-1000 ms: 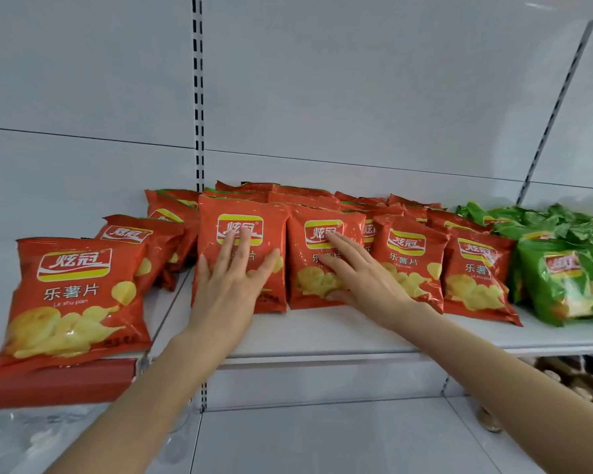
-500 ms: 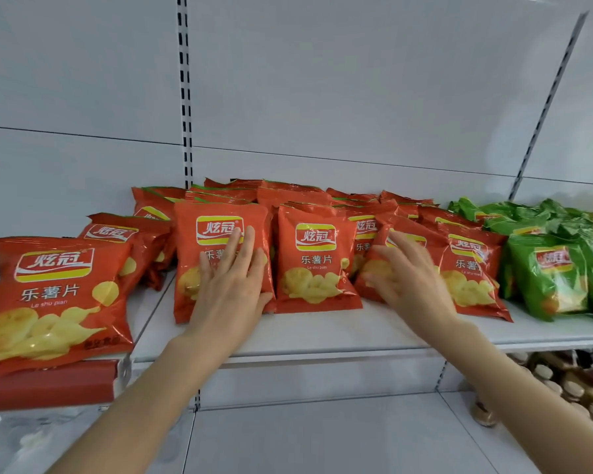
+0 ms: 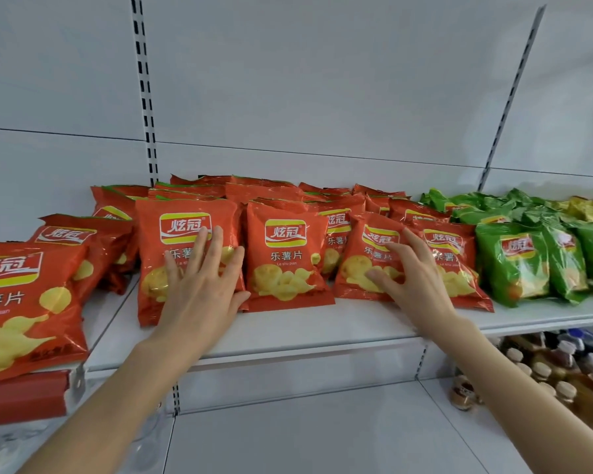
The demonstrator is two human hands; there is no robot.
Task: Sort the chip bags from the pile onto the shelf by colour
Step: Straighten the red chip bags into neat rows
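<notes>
the back rows of the red chip bags (image 3: 264, 191) are mostly hidden behind the front row, and i can see only their top edges. at the left border one large red bag (image 3: 24, 309) is cut off by the frame. at the far right the yellow bags (image 3: 586, 208) are small and blurred, so i cannot read them. the bottles (image 3: 545, 374) on the lower level are partly covered by the right forearm. both arms reach forward and up from the bottom corners to the white shelf (image 3: 322, 331), with bare forearms and the palms turned to the bags. the left hand (image 3: 202, 289) lies flat on the front of the left front bag (image 3: 172, 234), with its fingers straight and a little spread. it grasps nothing and only presses on the bag. the right hand (image 3: 415, 278) is also released, its fingers spread over the right front bag (image 3: 360, 265), which leans to the right against its neighbour. between the two hands one middle bag (image 3: 285, 261) stands upright and untouched. the red bags fill the left and centre of the shelf, and the green bags (image 3: 514, 265) stand just beside them on the right.
</notes>
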